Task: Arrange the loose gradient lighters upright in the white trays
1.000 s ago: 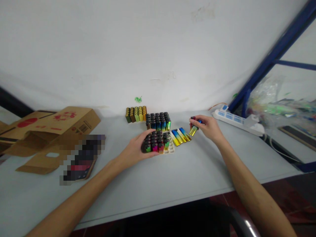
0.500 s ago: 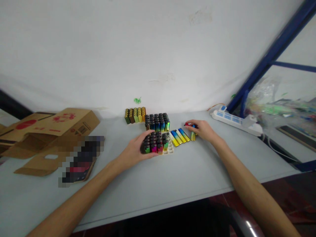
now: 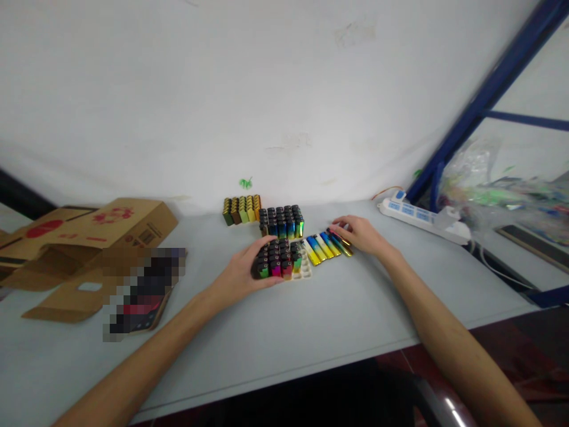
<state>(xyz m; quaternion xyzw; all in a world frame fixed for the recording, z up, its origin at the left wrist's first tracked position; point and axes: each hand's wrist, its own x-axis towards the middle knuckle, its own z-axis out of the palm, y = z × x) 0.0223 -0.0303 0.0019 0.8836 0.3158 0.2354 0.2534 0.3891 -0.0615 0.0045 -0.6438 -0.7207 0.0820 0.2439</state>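
My left hand [image 3: 242,270] curls round the left side of a block of black-topped lighters [image 3: 275,255], thumb in front and fingers behind. These lighters stand upright in a pale tray [image 3: 306,270], whose right-hand sockets show bare. To the right of the tray, several blue-and-yellow lighters [image 3: 320,247] lie side by side on the table. At the right end of that row, my right hand [image 3: 358,232] has its fingertips closed on the upper end of a shiny lighter [image 3: 343,244], which lies slanted beside the others. The fingers partly hide it.
Behind the tray stand dark blue lighters [image 3: 282,222] and a gold-topped set [image 3: 242,210], near the wall. On the left are an open cardboard box [image 3: 133,225] and a blurred-out flat device [image 3: 151,296]. A white power strip [image 3: 422,219] lies at the right.
The lighter under my right hand now lies slanted alongside the row, and the red end seen at my fingertips no longer shows. My left hand stays round the block.
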